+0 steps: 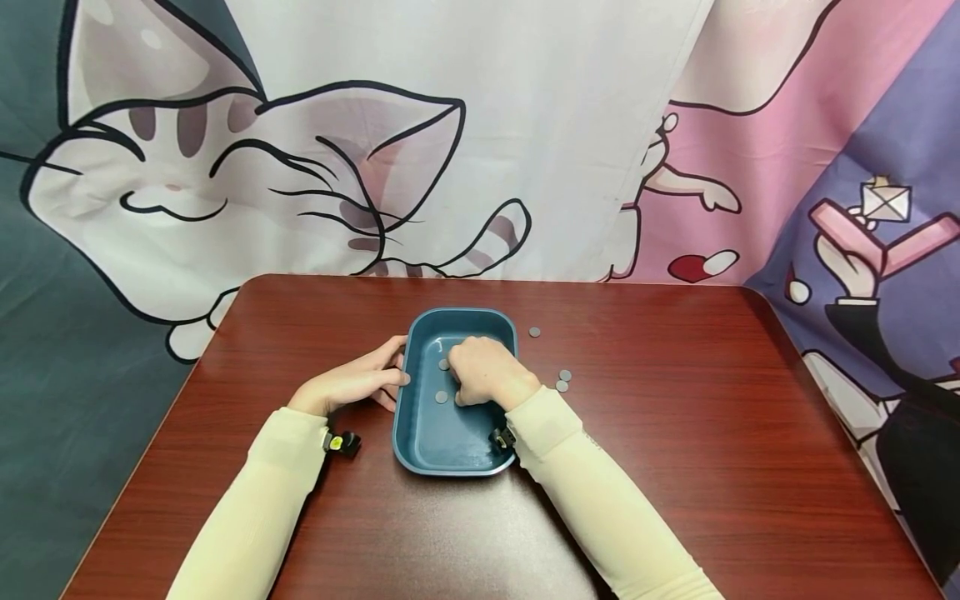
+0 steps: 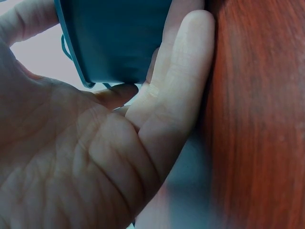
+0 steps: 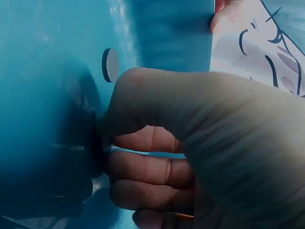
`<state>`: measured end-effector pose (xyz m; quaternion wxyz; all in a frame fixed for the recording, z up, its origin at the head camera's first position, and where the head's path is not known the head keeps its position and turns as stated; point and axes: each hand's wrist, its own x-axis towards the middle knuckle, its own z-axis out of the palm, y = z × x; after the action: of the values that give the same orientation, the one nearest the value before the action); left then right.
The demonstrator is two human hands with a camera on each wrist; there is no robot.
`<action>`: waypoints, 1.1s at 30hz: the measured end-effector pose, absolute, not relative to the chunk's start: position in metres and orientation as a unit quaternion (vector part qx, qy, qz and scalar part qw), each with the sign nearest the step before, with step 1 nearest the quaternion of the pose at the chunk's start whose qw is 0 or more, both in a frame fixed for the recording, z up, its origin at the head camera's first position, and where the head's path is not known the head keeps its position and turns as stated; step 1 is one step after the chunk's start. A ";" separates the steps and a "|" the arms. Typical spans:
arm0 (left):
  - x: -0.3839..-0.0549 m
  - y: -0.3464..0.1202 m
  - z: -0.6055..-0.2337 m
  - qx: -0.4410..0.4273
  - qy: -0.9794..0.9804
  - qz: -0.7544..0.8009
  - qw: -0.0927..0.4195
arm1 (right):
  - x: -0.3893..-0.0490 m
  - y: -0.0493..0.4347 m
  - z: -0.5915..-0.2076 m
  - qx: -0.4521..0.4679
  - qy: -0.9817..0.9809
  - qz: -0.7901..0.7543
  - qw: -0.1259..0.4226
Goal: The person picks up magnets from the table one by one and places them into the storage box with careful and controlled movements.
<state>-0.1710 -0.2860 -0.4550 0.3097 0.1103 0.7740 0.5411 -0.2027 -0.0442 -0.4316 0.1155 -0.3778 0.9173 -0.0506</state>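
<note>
A blue rectangular tray (image 1: 453, 454) stands on the table. My left hand (image 1: 352, 379) is at its left side, the thumb at the rim. In the left wrist view its fingers (image 2: 193, 52) stretch fairly straight along the tray's outer wall, close over the tabletop. My right hand (image 1: 487, 371) reaches down inside the tray, fingers bent. In the right wrist view its thumb and fingertips meet in shadow at the tray floor; I cannot tell whether they pinch anything. Two coin-like grey discs, one lower (image 1: 441, 397) and one beside the fingers (image 1: 444, 364), show in the tray.
On the reddish-brown table (image 1: 675, 433), right of the tray, lie a grey disc (image 1: 534, 332) near the back and a close pair, one upper disc (image 1: 565, 375) and one lower disc (image 1: 562, 386). A cartoon-printed curtain (image 1: 570, 167) hangs behind the table's far edge.
</note>
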 end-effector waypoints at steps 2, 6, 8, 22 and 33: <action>-0.171 -0.286 -0.455 0.110 0.774 0.541 0.310 | -0.203 -0.044 -0.432 -0.377 0.918 -0.046 0.115; -0.171 -0.285 -0.455 0.108 0.774 0.541 0.310 | -0.202 -0.044 -0.433 -0.375 0.919 -0.044 0.116; -0.171 -0.285 -0.456 0.107 0.775 0.540 0.311 | -0.202 -0.044 -0.433 -0.374 0.919 -0.043 0.121; -0.170 -0.285 -0.454 0.107 0.776 0.540 0.309 | -0.198 -0.044 -0.433 -0.370 0.920 -0.038 0.123; -0.170 -0.285 -0.454 0.111 0.773 0.542 0.310 | -0.198 -0.043 -0.431 -0.377 0.918 -0.037 0.121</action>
<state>-0.1704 -0.2853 -0.4539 0.3095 0.1115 0.7734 0.5419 -0.1975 -0.0427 -0.4311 0.1207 -0.3769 0.9176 -0.0367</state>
